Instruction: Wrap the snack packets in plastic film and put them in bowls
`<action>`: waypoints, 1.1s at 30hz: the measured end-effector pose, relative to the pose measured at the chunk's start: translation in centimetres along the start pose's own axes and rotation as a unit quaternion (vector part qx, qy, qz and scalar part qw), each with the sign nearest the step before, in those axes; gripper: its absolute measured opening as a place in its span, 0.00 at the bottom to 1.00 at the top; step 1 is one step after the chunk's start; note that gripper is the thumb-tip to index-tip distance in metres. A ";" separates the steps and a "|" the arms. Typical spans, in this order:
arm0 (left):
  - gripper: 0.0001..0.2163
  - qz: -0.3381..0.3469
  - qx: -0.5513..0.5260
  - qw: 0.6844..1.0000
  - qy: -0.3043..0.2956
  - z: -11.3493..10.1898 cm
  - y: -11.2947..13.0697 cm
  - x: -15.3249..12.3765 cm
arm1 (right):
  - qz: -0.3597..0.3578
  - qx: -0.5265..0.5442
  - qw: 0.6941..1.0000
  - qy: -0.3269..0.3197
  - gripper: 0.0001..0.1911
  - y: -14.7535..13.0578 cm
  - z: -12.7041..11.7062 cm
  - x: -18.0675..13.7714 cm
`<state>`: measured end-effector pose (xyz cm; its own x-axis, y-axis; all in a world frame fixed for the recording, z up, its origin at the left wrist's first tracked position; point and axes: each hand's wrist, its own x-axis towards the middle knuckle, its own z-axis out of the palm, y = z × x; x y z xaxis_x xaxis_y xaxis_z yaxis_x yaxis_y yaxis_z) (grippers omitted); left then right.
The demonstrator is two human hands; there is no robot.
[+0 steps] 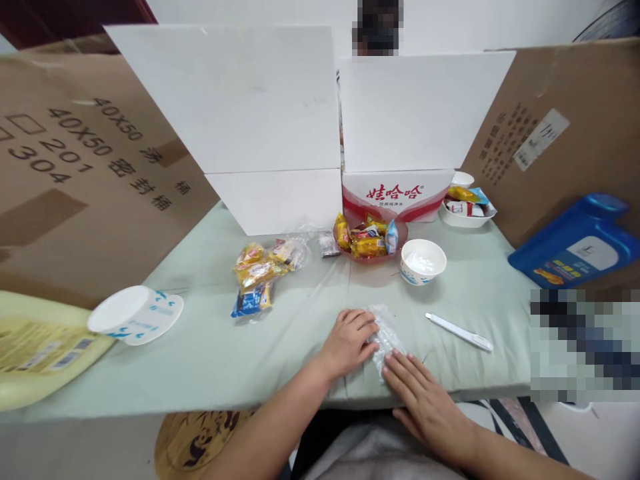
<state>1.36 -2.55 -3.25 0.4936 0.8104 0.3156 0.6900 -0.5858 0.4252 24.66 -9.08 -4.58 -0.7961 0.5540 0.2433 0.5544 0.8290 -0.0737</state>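
A small clear plastic bag lies flat on the pale green tablecloth near the front edge. My left hand rests on the bag's left side with the fingers curled over its edge. My right hand lies flat, fingers stretched out and together, with the fingertips pressing the bag's near end. A white pen-like tool lies to the right of the bag, apart from both hands.
A clear bag of wrapped snacks lies at centre left. Behind it are a pink bowl of snacks, an empty white paper bowl, a white tray of packets, a tipped paper bowl and a blue jug. Cardboard and white boards wall the table.
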 end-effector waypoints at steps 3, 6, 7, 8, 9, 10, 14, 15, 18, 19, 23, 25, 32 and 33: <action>0.10 0.024 0.003 1.000 -0.003 0.0 0.1 -0.1 | 0.031 0.032 0.998 0.044 0.25 0.6 -0.7 0.5; 0.09 0.048 -0.004 0.999 -0.007 -0.1 0.1 -0.3 | 0.027 0.075 0.994 0.068 0.17 0.4 -0.8 0.9; 0.09 0.052 -0.009 0.999 -0.010 -0.1 0.2 -0.4 | 0.022 0.091 0.993 0.072 0.15 0.2 -0.9 1.0; 0.08 0.053 -0.013 0.998 -0.013 -0.2 0.2 -0.4 | 0.018 0.107 0.991 0.074 0.13 0.1 -1.1 1.2; 0.08 0.054 -0.016 0.998 -0.014 -0.2 0.2 -0.4 | 0.016 0.124 0.989 0.075 0.12 0.1 -1.3 1.4; 0.09 0.054 -0.019 0.998 -0.013 -0.3 0.2 -0.3 | 0.013 0.139 0.987 0.077 0.11 0.1 -1.7 1.7; 0.09 0.052 -0.026 0.998 -0.008 -0.2 0.2 -0.3 | 0.000 0.178 0.981 0.072 0.09 1.2 -3.2 3.1; 0.10 0.052 -0.028 0.998 -0.006 -0.2 0.1 -0.3 | -0.007 0.182 0.982 0.053 0.10 1.5 -3.3 3.3; 0.11 0.053 -0.029 0.998 0.000 -0.1 0.0 -0.3 | -0.026 0.175 0.984 -0.016 0.13 1.8 -2.9 3.5; 0.11 0.055 -0.029 0.998 0.002 0.0 -0.1 -0.4 | -0.028 0.167 0.985 -0.026 0.12 1.7 -2.5 3.4; 0.11 0.060 -0.032 0.998 0.007 -0.2 0.0 -0.4 | -0.010 0.169 0.985 -0.017 0.10 1.0 -1.7 2.8; 0.11 0.057 -0.035 0.998 0.008 -0.3 0.1 -0.4 | -0.007 0.193 0.981 -0.012 0.11 0.9 -2.1 2.9; 0.10 0.060 -0.048 0.997 0.017 0.0 -0.1 -0.4 | 0.042 0.197 0.979 0.038 0.11 3.3 -3.9 6.2; 0.11 0.061 -0.049 0.997 0.014 0.0 -0.2 -0.4 | 0.059 0.174 0.982 0.038 0.11 4.0 -3.7 6.8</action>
<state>1.02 -2.76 -3.43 0.5548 0.7331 0.3933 0.5701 -0.6793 0.4621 22.32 -2.24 0.33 -0.7040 0.6512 0.2835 0.5147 0.7428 -0.4281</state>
